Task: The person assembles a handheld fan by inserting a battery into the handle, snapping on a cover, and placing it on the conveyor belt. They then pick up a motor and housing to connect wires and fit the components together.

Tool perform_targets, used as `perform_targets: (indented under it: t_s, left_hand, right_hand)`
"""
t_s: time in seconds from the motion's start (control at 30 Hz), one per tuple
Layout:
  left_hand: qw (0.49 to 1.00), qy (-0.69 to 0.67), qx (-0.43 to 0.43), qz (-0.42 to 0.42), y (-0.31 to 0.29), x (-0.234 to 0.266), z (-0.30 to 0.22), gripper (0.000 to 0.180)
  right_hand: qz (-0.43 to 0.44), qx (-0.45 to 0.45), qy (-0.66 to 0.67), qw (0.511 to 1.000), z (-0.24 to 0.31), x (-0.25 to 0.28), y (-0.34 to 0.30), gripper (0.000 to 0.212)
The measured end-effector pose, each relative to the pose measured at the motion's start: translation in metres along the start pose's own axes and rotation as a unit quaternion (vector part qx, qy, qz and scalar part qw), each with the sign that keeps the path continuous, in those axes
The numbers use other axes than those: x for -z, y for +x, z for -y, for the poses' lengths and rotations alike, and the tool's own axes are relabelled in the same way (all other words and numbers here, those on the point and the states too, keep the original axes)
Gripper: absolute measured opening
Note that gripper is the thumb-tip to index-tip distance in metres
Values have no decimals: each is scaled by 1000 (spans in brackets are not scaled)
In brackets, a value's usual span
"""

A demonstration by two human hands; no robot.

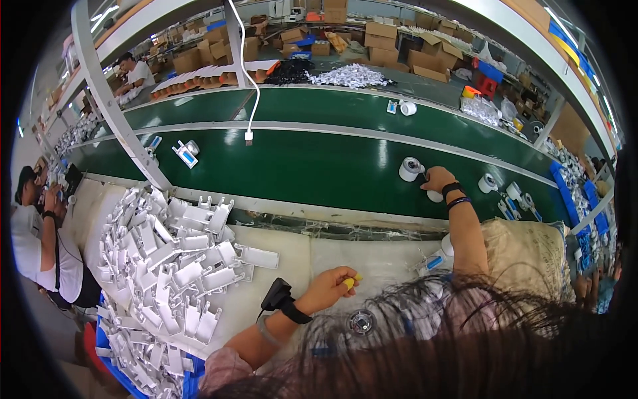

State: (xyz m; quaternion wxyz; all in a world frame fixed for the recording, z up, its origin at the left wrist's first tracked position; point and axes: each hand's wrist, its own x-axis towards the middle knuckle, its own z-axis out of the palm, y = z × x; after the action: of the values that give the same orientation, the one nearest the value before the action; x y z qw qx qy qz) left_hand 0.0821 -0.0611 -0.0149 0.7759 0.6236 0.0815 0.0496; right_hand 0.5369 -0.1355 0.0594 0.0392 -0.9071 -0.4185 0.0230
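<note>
We're on a factory assembly line. Two green conveyor belts (312, 166) run across our bench, carrying small white parts (410, 169). A heap of white plastic brackets (169, 266) sits on the worktable. Stacked cardboard boxes (392, 40) fill the back. Other workers (40, 246) sit at stations along the line, under a metal frame (109, 100).

Brown cardboard boxes (392, 41) stacked beyond the far belt — plain, rectangular.
</note>
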Motion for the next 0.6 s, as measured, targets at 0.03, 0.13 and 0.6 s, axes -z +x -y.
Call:
perform_targets:
  t_s: [0.03,0.13,0.6]
  left_hand:
    - [1000,19,1,-5,1,1,1,22]
    - [999,44,4,-19,3,-1,-2,22]
    - [1000,19,1,-21,-2,-3,-16,18]
  right_hand:
    - [3,2,1,1000,1,-4,1,45]
    - [5,162,86,983,16,-5,-19,23]
    - [97,216,247,940,107,68,-237,14]
